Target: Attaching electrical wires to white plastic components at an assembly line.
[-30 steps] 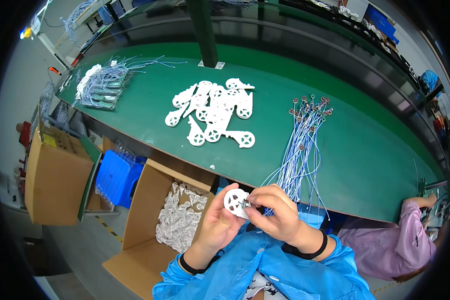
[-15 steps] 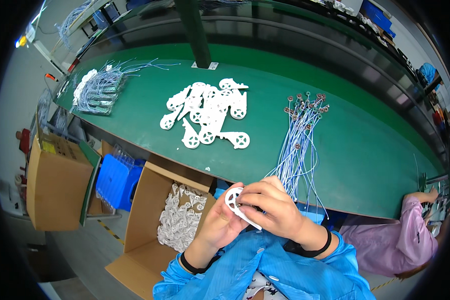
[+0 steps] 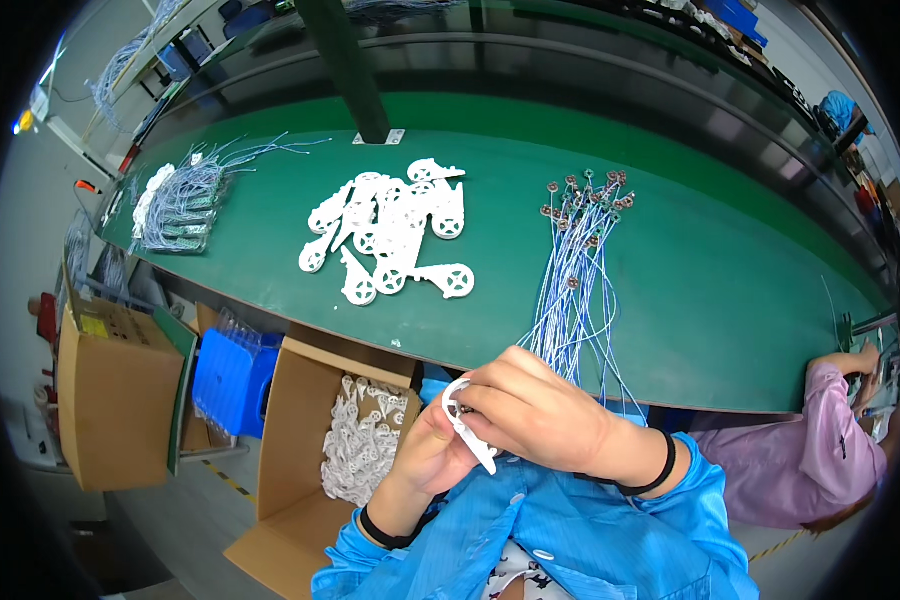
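Note:
A white plastic part (image 3: 470,441) with a round spoked end and a tapering arm is held in front of my chest, close to the bench's near edge. My left hand (image 3: 428,450) grips it from the left side. From the right, my right hand (image 3: 535,410) closes over the round end, its fingertips pressed at the opening; whatever small thing they may pinch is hidden. Similar white parts (image 3: 400,225) lie heaped on the green bench ahead. Right of that heap lies a bundle of blue-white wires (image 3: 575,290) with small round ends (image 3: 590,195).
An open cardboard box (image 3: 288,430) below the bench edge holds many more white parts (image 3: 362,455). Bagged wires (image 3: 182,205) lie at the bench's far left. A green post (image 3: 345,75) rises from the bench. At right, a co-worker in a pink sleeve (image 3: 805,450) sits at the bench.
My right hand has turned further over the round end, and the white part has tilted steeper. The bench scene has shifted slightly leftward in view.

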Motion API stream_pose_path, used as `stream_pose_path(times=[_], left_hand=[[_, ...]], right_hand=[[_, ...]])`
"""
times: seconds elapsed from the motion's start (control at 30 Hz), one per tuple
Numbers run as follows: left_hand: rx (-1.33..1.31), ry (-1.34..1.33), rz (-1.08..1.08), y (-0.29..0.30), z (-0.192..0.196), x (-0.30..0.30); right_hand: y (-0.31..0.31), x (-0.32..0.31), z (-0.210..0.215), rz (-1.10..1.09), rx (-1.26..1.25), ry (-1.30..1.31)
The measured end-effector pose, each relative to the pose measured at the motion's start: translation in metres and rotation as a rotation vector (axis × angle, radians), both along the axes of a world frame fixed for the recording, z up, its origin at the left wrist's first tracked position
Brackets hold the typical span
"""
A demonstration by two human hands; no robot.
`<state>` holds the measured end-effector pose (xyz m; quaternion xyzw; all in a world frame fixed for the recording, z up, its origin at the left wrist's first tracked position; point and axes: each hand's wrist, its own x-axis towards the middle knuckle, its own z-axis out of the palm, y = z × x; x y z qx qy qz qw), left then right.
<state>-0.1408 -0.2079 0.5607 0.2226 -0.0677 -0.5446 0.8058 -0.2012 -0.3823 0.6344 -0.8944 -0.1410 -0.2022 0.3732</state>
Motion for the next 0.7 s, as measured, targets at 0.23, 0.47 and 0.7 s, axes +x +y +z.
stream_pose_path(times=[0.23, 0.47, 0.7], left_hand=[[-0.041, 0.063, -0.043, 0.0, -0.009, 0.0], [-0.151, 0.082, -0.084, -0.005, -0.015, 0.003], [0.042, -0.007, -0.002, -0.008, -0.008, 0.001]], right_hand=[[-0.009, 0.001, 0.005, 0.062, -0.06, 0.092], [-0.014, 0.003, 0.003, 0.125, -0.057, 0.108], [-0.013, 0.004, -0.001, 0.135, -0.138, 0.122]])
